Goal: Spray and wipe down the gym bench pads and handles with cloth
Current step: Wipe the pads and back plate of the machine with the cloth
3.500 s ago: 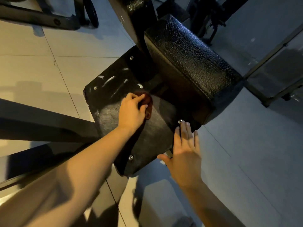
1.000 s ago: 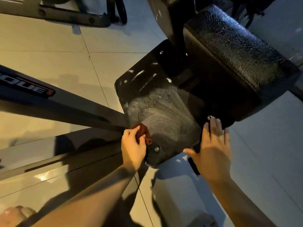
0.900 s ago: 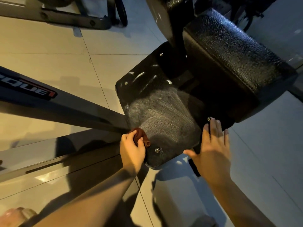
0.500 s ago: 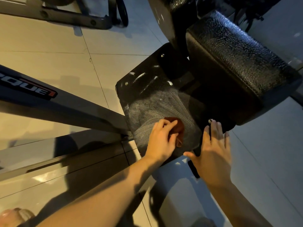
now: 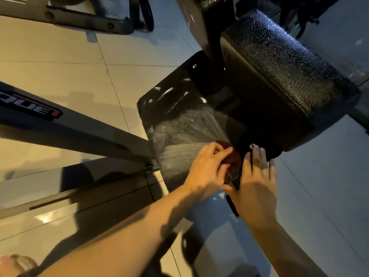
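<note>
Cloth (image 5: 233,156): small, reddish-brown, bunched on the black plate (image 5: 179,134) near its right edge. Probably soft and light; best held wadded under the fingers.
Left hand (image 5: 207,166): fingers curled over the cloth, pressing it down.
Right hand (image 5: 257,180): flat, fingers straight, resting on the plate's edge.
Bench pad (image 5: 279,62): textured, likely firm.
Hidden: most of the cloth. No spray bottle in view. Left hand blurred.

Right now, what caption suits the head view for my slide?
Left hand holds reddish cloth on the black plate; right hand rests flat beside it.
</note>
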### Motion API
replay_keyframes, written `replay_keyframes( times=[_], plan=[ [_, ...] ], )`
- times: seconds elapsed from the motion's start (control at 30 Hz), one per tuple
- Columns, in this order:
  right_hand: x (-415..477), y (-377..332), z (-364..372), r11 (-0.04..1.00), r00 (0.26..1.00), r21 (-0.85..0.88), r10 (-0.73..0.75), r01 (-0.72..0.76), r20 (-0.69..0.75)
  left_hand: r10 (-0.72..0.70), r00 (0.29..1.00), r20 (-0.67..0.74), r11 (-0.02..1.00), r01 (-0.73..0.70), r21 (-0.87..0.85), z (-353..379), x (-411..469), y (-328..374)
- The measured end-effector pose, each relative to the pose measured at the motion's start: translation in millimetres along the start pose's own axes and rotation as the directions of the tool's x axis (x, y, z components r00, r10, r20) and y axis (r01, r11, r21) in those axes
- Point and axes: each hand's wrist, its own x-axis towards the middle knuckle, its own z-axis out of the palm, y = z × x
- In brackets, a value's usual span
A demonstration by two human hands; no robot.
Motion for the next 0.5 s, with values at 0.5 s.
replay_keyframes(
  times=[0.5],
  plan=[
    [-0.2,0.2,-4.0,1.0,1.0,0.018,0.005,-0.005,0.005,0.102,0.994,0.048,0.991,-0.106,0.083,-16.3,24.4,-14.1]
  ],
)
